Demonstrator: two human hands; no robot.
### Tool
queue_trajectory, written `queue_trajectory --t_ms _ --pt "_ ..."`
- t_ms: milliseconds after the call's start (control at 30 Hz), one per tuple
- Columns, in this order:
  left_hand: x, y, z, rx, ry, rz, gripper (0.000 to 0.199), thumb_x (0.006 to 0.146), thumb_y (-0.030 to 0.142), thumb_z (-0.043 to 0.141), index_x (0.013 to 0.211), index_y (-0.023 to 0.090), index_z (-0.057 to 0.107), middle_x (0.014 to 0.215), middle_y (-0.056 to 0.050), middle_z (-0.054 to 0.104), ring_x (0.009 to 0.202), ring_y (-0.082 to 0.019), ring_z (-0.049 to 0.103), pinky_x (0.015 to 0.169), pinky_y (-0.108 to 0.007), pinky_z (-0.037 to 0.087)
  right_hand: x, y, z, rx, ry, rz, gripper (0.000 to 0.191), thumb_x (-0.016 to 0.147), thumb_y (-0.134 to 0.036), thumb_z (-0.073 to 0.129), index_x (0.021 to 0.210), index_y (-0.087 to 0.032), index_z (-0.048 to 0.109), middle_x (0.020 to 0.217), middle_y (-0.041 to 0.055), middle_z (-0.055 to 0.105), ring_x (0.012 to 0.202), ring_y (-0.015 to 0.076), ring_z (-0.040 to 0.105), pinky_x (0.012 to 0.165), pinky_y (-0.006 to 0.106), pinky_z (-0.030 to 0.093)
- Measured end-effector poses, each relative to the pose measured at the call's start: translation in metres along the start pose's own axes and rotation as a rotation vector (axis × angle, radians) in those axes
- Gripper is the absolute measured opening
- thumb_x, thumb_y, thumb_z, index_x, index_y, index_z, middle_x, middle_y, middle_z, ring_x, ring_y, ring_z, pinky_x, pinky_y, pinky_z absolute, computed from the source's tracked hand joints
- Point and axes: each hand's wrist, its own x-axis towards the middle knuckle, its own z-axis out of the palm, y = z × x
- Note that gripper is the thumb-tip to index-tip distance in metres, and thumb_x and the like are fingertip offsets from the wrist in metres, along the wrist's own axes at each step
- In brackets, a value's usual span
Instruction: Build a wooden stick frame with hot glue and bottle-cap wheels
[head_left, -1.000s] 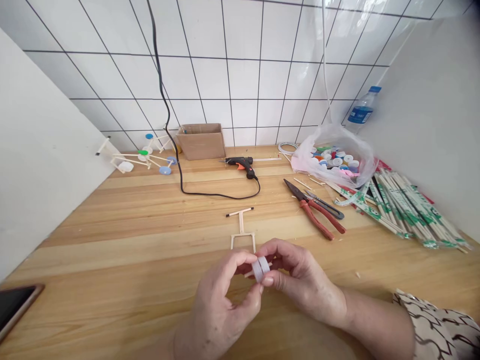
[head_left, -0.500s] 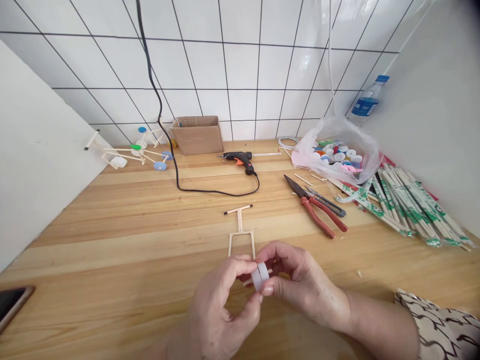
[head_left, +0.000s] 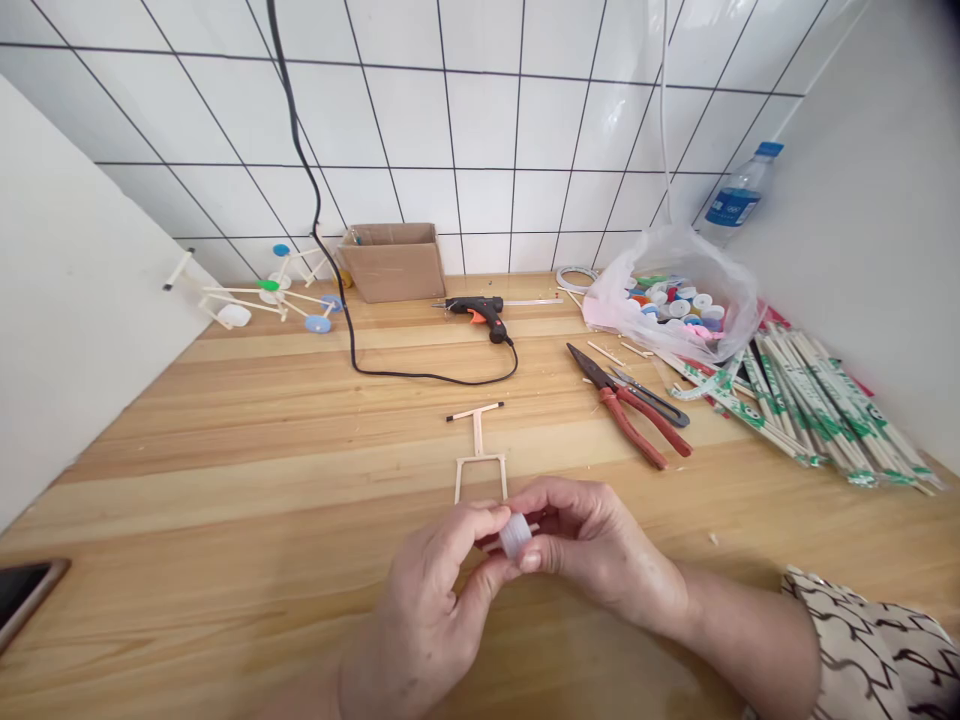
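A pair of white bottle caps (head_left: 514,536), pressed face to face, is pinched between the fingertips of my left hand (head_left: 442,590) and my right hand (head_left: 600,550). Short bits of wooden stick poke out on both sides of the caps, partly hidden by the fingers. Just beyond my hands, a small frame of wooden sticks (head_left: 478,435) lies on the wooden table (head_left: 225,500); its crossbar has black ends, and its near part is hidden behind my fingers.
A black glue gun (head_left: 484,313) with its cord lies near a cardboard box (head_left: 394,262). Pliers (head_left: 637,420) and snips (head_left: 652,397) are at right, by a bag of caps (head_left: 675,300) and wrapped chopsticks (head_left: 832,400). Stick models (head_left: 277,300) stand back left, a phone (head_left: 26,600) front left.
The two caps have come closer together, and the gap between them has narrowed. Both hands keep their grip. The view has shifted slightly.
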Motion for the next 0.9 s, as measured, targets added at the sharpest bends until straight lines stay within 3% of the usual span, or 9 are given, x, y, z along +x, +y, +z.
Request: queue_trajectory --t_ms 167,400,900 --pt "0.001 0.002 0.000 -0.055 0.001 -0.027 0.020 0.086 0.017 0.058 0.104 0.023 0.057 0.093 0.000 0.072 0.082 -0.012 0.069 0.075 -0.018 0.056 0.001 -0.006 0.001 -0.043 -0.030 -0.029 0.018 0.076 -0.022 0.075 0.092 -0.018 0.067 0.083 0.0006 0.073 0.077 0.0114 0.068 0.075 0.024 0.053" --pt "0.003 0.003 -0.001 -0.072 -0.097 -0.130 0.023 0.083 0.014 0.061 0.103 0.024 0.056 0.088 0.004 0.069 0.077 -0.009 0.065 0.072 -0.016 0.052 -0.002 -0.009 0.001 -0.138 -0.033 0.002 0.023 0.081 -0.031 0.070 0.093 -0.015 0.060 0.087 0.0057 0.072 0.086 0.0164 0.069 0.079 0.030 0.053" --pt "0.000 0.009 -0.007 -0.082 -0.139 -0.105 0.021 0.087 0.017 0.055 0.105 0.026 0.051 0.088 0.003 0.068 0.077 -0.011 0.066 0.070 -0.017 0.051 -0.010 -0.010 0.005 -0.480 0.011 -0.008 0.037 0.084 -0.052 0.058 0.094 -0.017 0.051 0.089 0.0104 0.069 0.087 0.0211 0.066 0.077 0.037 0.051"
